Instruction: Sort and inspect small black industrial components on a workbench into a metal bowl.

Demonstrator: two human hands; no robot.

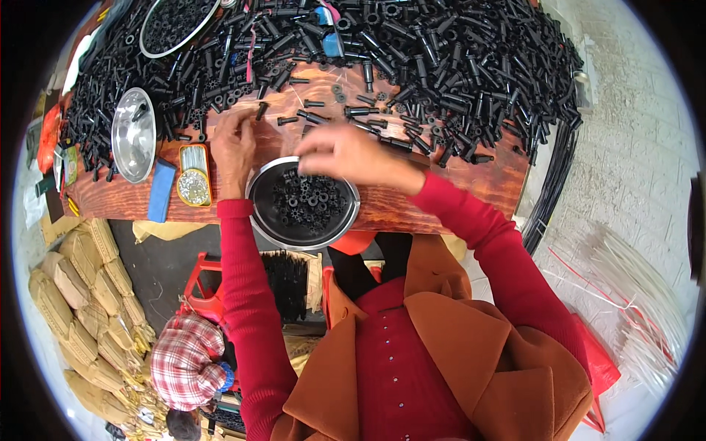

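Left hand [232, 143] laid on the wooden table [471, 180], fingers curled, fingertips pinching a short black tube [261, 110] at its upper edge. Right hand [346, 153] blurred, held just above the far rim of a round metal tray [303, 202]; fingers bunched downward, but whether anything was gripped could not be told.

Tray set just below and between the 2 hands, at the near edge of the table, holding a loose heap of small black toothed rings [301, 200]. A few single black tubes and rings scattered on bare wood just beyond the right hand's fingertips. Farther out from both hands, a broad pile of black tubes [456, 66] spread across the whole far side of the table.

Just left of the left hand, a flat yellow tin [194, 175] with small shiny pieces inside; beside that, a blue block [161, 191]. Farther left still, an empty shiny metal bowl [133, 134]. Up and left of the left hand, well apart, a second round tray [176, 26] filled with black parts.

Both forearms in red sleeves, brown coat below.
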